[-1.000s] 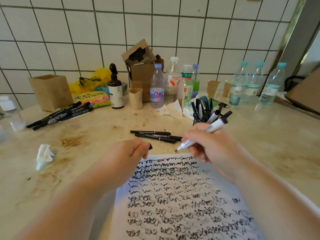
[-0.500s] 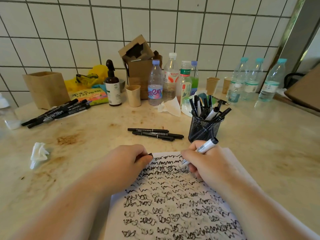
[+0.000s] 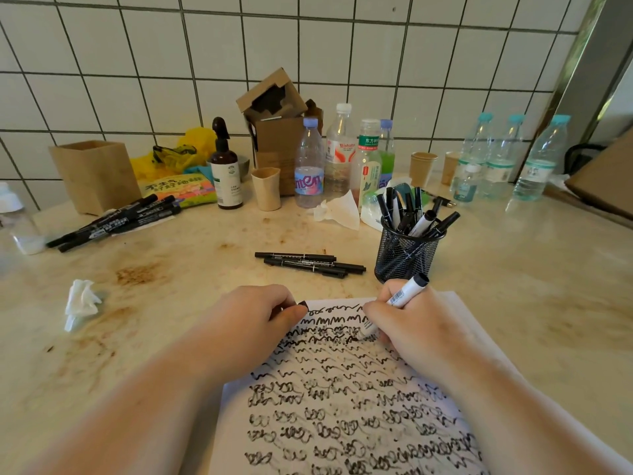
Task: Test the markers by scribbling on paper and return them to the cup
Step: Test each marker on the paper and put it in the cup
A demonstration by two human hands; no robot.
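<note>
The marker (image 3: 400, 301) slants in the right hand (image 3: 414, 323), fingers curled round its white barrel, tip down on the paper (image 3: 342, 399) near the top edge, among black scribbles. At nine o'clock from it, the left hand (image 3: 253, 320) rests on the paper, fingers pinching a small black cap (image 3: 302, 305). At twelve o'clock stands the mesh cup (image 3: 406, 255) full of markers; three loose pens (image 3: 308, 264) lie at eleven.

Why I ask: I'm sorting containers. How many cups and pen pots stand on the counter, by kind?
Black mesh cup: 1
Wooden box: 1
Brown paper cups: 2
Beige cup: 1
Total: 5
</note>
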